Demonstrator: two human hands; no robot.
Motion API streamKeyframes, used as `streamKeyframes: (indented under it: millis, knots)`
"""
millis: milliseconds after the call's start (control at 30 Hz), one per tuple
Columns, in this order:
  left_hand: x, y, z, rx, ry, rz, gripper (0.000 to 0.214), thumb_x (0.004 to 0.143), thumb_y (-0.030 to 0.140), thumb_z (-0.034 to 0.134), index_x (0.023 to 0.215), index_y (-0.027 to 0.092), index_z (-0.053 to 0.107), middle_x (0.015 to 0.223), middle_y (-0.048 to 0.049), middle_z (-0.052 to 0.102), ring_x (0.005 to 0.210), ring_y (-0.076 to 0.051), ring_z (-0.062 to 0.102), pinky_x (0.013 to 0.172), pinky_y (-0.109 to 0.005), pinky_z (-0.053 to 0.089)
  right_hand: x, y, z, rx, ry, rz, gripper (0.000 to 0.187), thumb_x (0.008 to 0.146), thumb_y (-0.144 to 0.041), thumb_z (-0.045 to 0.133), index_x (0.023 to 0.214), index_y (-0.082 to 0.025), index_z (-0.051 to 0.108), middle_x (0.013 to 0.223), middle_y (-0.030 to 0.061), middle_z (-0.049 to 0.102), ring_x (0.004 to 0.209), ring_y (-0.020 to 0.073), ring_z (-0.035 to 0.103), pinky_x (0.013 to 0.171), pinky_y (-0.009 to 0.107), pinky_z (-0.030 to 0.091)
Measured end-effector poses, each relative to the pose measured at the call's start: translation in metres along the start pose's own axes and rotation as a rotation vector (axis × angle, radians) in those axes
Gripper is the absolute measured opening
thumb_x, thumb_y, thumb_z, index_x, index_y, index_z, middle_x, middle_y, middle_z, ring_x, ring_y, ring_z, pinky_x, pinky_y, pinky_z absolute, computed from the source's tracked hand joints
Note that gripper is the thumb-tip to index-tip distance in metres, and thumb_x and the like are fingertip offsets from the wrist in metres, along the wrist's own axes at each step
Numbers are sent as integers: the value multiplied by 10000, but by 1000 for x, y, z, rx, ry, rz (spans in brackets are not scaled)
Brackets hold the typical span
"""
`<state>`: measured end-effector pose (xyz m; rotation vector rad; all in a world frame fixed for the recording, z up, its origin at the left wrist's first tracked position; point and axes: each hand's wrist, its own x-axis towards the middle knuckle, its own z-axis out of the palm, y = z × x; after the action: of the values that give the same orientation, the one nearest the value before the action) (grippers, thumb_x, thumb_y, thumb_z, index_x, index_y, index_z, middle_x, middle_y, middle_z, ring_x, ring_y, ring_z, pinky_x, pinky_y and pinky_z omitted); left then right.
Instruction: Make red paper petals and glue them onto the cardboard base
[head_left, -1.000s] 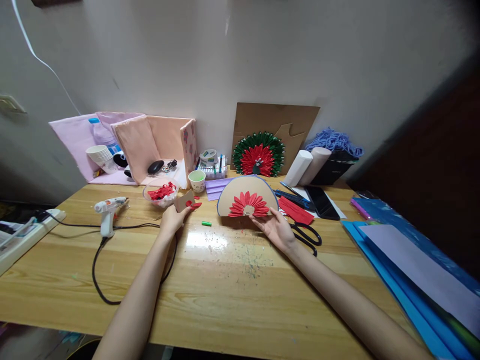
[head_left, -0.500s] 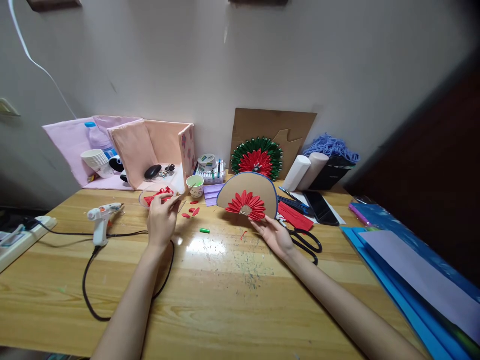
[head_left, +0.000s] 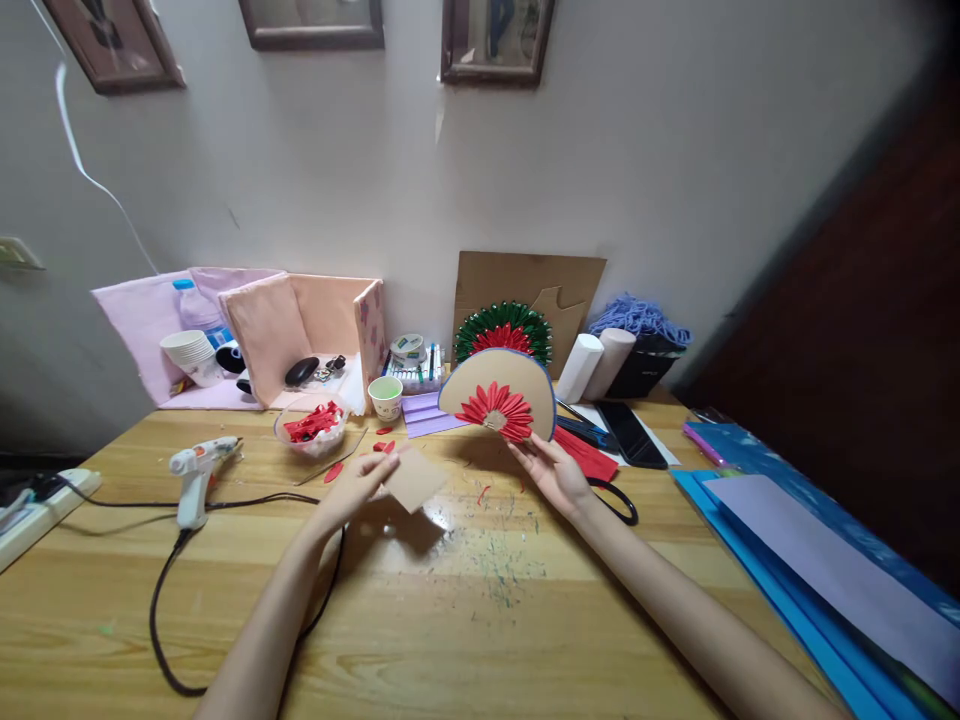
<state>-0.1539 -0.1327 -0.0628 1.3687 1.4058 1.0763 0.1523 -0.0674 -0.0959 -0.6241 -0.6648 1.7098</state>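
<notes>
In my right hand point(head_left: 551, 472) is a fan-shaped piece of cardboard point(head_left: 495, 370) with a blue edge, held up off the table by its lower right part. Red petals point(head_left: 510, 405) fan out around a bare patch at its bottom. My left hand point(head_left: 360, 490) pinches a small tan cardboard piece point(head_left: 416, 480) by its left corner, above the table. Several loose red petals point(head_left: 384, 446) lie just beyond the left hand. A clear bowl point(head_left: 315, 440) of red pieces stands behind it. Black-handled scissors point(head_left: 619, 502) are partly hidden by my right hand.
A white hot glue gun point(head_left: 196, 480) stands at left, its black cord crossing the table. At the back are a paper cup point(head_left: 386, 398), a green-and-red petal piece point(head_left: 510, 325) and a phone point(head_left: 630, 435). Blue folders point(head_left: 757, 540) lie along the right edge.
My left hand has moved from beside the bowl toward the middle, bringing the cardboard piece into plain view. The fan-shaped cardboard stays in my right hand. The camera has tilted upward.
</notes>
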Motion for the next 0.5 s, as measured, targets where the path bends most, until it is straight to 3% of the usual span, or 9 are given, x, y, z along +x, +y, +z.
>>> streamKeyframes:
  millis: [100, 167, 367, 500]
  knots:
    - [-11, 5, 20, 37, -308, -25, 425, 753, 544, 580, 687, 128, 639, 635, -4, 566, 622, -135, 506, 587, -232, 387, 1, 7, -3, -96, -40, 102, 75, 796, -136, 613, 837, -148, 675, 909, 56, 729, 902, 151, 685, 877, 252, 547]
    - [-16, 7, 29, 55, -417, -29, 438, 783, 550, 540, 717, 127, 632, 648, -3, 555, 623, -129, 488, 579, -228, 364, 0, 14, -5, -165, -72, 185, 32, 772, -137, 648, 782, -113, 666, 854, 87, 726, 854, 168, 701, 822, 249, 567]
    - [-17, 8, 36, 67, -375, -59, 485, 755, 593, 541, 801, 120, 637, 749, -37, 593, 719, -174, 529, 650, -258, 387, -7, 18, -7, -371, -101, 263, 191, 754, -254, 685, 801, -73, 650, 847, 142, 701, 842, 215, 695, 828, 342, 555]
    - [-18, 11, 37, 152, -300, 12, 469, 827, 556, 459, 855, 123, 638, 794, -49, 596, 750, -184, 527, 664, -268, 387, -19, -4, 0, -605, 24, 126, 293, 741, -338, 693, 980, -190, 612, 831, 59, 659, 871, 228, 656, 809, 396, 530]
